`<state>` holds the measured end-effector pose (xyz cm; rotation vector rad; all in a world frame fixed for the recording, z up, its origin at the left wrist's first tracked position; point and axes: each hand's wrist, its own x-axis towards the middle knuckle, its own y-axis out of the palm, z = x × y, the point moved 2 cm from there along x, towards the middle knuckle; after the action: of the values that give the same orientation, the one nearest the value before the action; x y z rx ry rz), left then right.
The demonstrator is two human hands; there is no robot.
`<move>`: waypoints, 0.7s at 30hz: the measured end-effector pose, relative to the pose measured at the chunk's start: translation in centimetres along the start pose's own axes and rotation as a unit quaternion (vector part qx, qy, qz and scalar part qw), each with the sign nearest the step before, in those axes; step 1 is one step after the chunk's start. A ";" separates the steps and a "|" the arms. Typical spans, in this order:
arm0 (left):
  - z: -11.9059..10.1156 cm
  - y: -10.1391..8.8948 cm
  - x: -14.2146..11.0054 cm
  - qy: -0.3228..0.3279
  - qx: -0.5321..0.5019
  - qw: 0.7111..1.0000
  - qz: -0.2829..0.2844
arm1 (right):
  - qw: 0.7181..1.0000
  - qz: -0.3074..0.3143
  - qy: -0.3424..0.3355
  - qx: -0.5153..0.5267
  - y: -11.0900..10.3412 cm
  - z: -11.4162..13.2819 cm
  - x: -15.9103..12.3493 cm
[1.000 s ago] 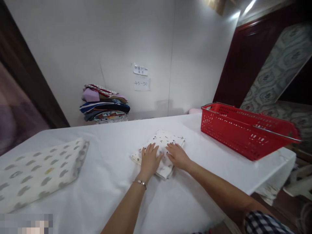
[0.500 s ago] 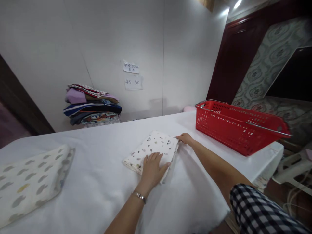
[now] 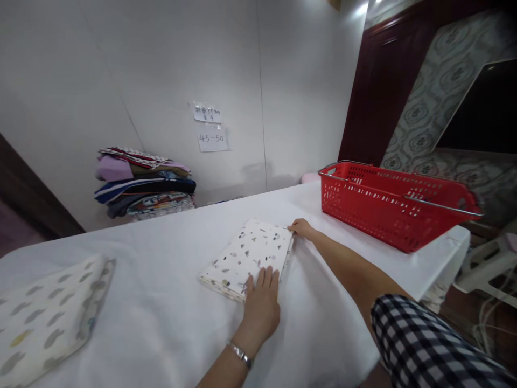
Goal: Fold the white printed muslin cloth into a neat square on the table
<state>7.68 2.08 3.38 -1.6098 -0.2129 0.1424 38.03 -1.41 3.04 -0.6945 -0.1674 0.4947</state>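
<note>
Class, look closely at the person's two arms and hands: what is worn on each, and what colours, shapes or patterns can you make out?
The left hand is bare, with a silver-coloured metal bracelet at the wrist. The right hand is bare too; a black-and-white checked sleeve covers that upper arm.

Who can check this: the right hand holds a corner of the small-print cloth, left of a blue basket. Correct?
In the head view the basket is red, not blue; the right hand holds the small-print cloth's corner left of it.

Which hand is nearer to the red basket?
Right. The right hand pinches the corner of the folded cloth nearest the red basket; the left hand lies on the cloth's near edge, farther away.
</note>
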 end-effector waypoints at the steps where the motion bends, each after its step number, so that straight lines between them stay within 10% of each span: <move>1: 0.0 0.1 0.0 0.002 0.006 1.000 0.005 | 1.000 0.002 0.000 0.002 0.1 -0.3 0.0; 21: 0.2 -0.8 -0.5 0.007 -0.032 0.999 0.014 | 0.992 0.104 0.074 -0.021 -0.7 1.4 -2.2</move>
<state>7.13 2.22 4.18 -1.6766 -0.1866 0.1471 35.94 -2.12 4.58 -0.7910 0.0351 0.6385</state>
